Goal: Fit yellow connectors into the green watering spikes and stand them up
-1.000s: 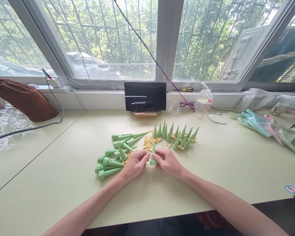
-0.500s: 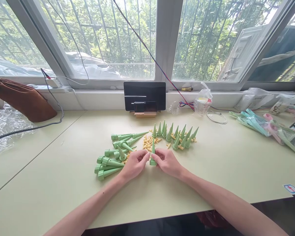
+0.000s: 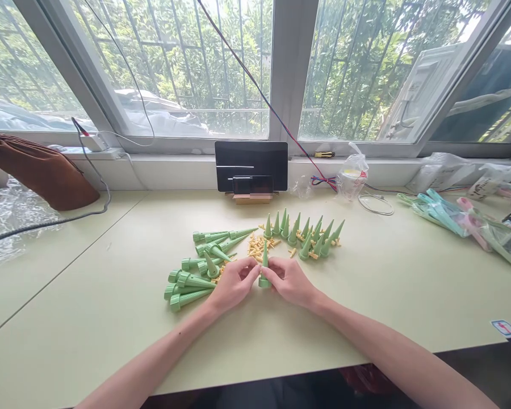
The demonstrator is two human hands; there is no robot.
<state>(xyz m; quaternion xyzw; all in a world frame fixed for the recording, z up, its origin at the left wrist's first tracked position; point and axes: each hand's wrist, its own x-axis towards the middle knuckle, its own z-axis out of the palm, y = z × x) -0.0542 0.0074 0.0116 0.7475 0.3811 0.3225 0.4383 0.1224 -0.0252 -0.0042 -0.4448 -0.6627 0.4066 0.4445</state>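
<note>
A green plastic watering spike (image 3: 264, 261) stands point-up in front of me, its ribbed cap at the bottom. My right hand (image 3: 293, 281) is closed on it from the right, thumb across its lower part. My left hand (image 3: 237, 282) is pinched right beside the spike's left side; what its fingertips hold, if anything, is too small to make out. Just beyond the hands lies a pile of small yellow valves (image 3: 258, 245). Several green spikes (image 3: 191, 282) lie on their sides at the left, with one upright among them. More spikes (image 3: 305, 248) stand upright at the right, with yellow valves at some of them.
A black tablet (image 3: 251, 159) leans by the window with a phone (image 3: 252, 185) in front on a cardboard stand. Brown pouch (image 3: 46, 176) and a dark cable (image 3: 68, 218) are at left. A bagged cup (image 3: 352, 179), a coiled white cable (image 3: 375, 204) and bagged straps (image 3: 443, 213) are at right.
Almost nothing differs. Both hands stay at the same spike, which has shifted very slightly; the rest lies as before.
</note>
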